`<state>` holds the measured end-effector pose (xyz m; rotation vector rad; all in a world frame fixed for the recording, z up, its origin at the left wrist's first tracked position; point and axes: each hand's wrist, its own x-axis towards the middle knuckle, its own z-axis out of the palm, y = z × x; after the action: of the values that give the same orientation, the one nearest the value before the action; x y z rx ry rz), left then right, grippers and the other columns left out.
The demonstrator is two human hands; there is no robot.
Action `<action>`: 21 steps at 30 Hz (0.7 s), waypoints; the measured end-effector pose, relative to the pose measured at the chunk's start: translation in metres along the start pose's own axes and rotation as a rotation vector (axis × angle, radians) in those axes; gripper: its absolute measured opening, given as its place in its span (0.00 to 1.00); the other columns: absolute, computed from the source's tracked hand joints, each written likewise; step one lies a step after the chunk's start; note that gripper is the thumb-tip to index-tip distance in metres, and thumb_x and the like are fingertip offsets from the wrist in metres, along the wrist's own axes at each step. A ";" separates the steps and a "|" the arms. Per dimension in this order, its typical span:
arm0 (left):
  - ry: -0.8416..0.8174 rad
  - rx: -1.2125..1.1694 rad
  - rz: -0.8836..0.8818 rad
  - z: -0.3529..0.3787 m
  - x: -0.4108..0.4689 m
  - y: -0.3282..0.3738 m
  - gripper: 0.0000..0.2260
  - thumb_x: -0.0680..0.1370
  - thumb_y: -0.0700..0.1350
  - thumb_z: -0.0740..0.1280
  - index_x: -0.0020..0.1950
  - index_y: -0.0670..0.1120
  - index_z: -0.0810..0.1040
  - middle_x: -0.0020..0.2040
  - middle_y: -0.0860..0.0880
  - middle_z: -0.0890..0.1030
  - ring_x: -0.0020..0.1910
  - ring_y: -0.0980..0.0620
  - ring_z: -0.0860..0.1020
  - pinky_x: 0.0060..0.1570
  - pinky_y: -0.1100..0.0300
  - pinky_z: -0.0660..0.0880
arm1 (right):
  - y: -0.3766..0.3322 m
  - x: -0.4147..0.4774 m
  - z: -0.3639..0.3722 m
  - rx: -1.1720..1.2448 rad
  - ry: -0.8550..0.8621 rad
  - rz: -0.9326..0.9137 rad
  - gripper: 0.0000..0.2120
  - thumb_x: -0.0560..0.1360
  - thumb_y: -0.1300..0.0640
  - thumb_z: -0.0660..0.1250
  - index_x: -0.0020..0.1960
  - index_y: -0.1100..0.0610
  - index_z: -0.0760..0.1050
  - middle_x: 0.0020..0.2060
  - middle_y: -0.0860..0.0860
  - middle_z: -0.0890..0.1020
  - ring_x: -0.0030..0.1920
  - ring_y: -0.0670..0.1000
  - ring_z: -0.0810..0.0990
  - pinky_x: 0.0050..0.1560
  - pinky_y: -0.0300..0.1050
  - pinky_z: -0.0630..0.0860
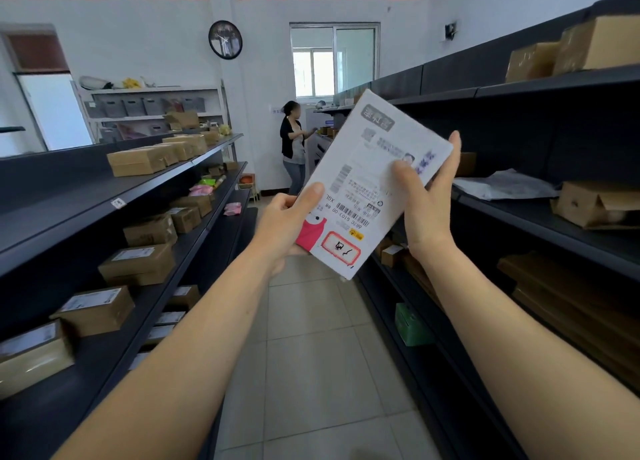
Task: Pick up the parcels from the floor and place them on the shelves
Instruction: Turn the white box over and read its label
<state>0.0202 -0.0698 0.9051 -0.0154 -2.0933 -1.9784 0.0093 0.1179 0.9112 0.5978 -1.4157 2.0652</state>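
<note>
Both hands are clamping one flat white parcel (pixel 370 182) up at chest height in the middle of the aisle. On the parcel's lower left edge, the left hand (pixel 287 224) is pinching it, thumb lying across the printed face and the other fingers hidden behind. On the parcel's right edge, the right hand (pixel 427 203) is gripping it with the thumb pressing on the face near the label and the fingers wrapping up the side. Tilted face-up toward the camera, the parcel is probably being held this way so that its shipping label and barcodes can be read before a slot is chosen.

Right of the parcel, the dark shelving (pixel 540 217) is standing mostly bare at that height, carrying only a grey plastic mailer (pixel 502 184) and an open cardboard box (pixel 595 205) beyond it, so that side looks like the easier landing spot. Left of the parcel, the opposite shelves (pixel 86 196) are holding rows of brown cartons (pixel 138 263), leaving less room. Below the parcel, the tiled floor (pixel 311 355) is showing no further packages within view. Beyond the parcel, another person (pixel 293 147) is standing at the far end of the aisle, well apart and not blocking either shelf.
</note>
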 end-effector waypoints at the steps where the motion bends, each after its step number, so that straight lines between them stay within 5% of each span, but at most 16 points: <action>1: -0.016 -0.014 0.011 0.002 -0.001 0.002 0.19 0.72 0.61 0.70 0.52 0.48 0.74 0.44 0.50 0.86 0.40 0.54 0.86 0.35 0.53 0.82 | 0.001 0.000 0.000 -0.009 -0.019 0.002 0.37 0.77 0.64 0.65 0.78 0.54 0.46 0.62 0.52 0.76 0.54 0.43 0.83 0.47 0.39 0.81; 6: -0.057 -0.056 0.097 0.016 -0.008 0.016 0.20 0.74 0.60 0.69 0.61 0.51 0.77 0.47 0.53 0.87 0.45 0.53 0.85 0.44 0.48 0.83 | 0.009 -0.004 0.009 -0.075 -0.087 0.006 0.26 0.77 0.58 0.64 0.73 0.58 0.63 0.58 0.49 0.82 0.54 0.46 0.84 0.47 0.39 0.80; 10: -0.035 0.043 0.040 0.013 -0.011 0.025 0.19 0.76 0.67 0.59 0.58 0.56 0.75 0.49 0.54 0.84 0.44 0.56 0.83 0.45 0.51 0.79 | 0.007 0.001 0.011 -0.003 -0.239 0.088 0.24 0.82 0.50 0.57 0.76 0.50 0.60 0.61 0.49 0.82 0.57 0.52 0.83 0.52 0.47 0.81; 13: 0.030 0.080 0.031 0.008 -0.011 0.026 0.24 0.78 0.66 0.57 0.64 0.50 0.73 0.54 0.50 0.84 0.49 0.53 0.83 0.50 0.50 0.78 | 0.008 -0.003 0.014 0.033 -0.298 0.206 0.22 0.80 0.46 0.55 0.72 0.49 0.67 0.59 0.49 0.84 0.56 0.52 0.84 0.48 0.45 0.82; 15: 0.057 0.068 0.017 0.005 -0.010 0.028 0.26 0.79 0.64 0.57 0.67 0.46 0.72 0.55 0.47 0.84 0.51 0.49 0.83 0.56 0.49 0.78 | 0.012 -0.009 0.017 0.018 -0.278 0.255 0.22 0.77 0.43 0.56 0.68 0.49 0.71 0.56 0.51 0.85 0.54 0.54 0.85 0.50 0.54 0.83; 21: 0.084 -0.123 -0.056 -0.008 -0.010 0.026 0.20 0.82 0.56 0.57 0.68 0.46 0.71 0.52 0.46 0.85 0.45 0.50 0.85 0.34 0.59 0.78 | 0.013 -0.012 0.031 -0.132 -0.315 0.300 0.15 0.75 0.41 0.56 0.50 0.44 0.79 0.50 0.54 0.87 0.51 0.56 0.85 0.61 0.64 0.76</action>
<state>0.0362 -0.0742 0.9289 0.1030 -1.9389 -2.0993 0.0111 0.0826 0.9058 0.7158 -1.9078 2.1481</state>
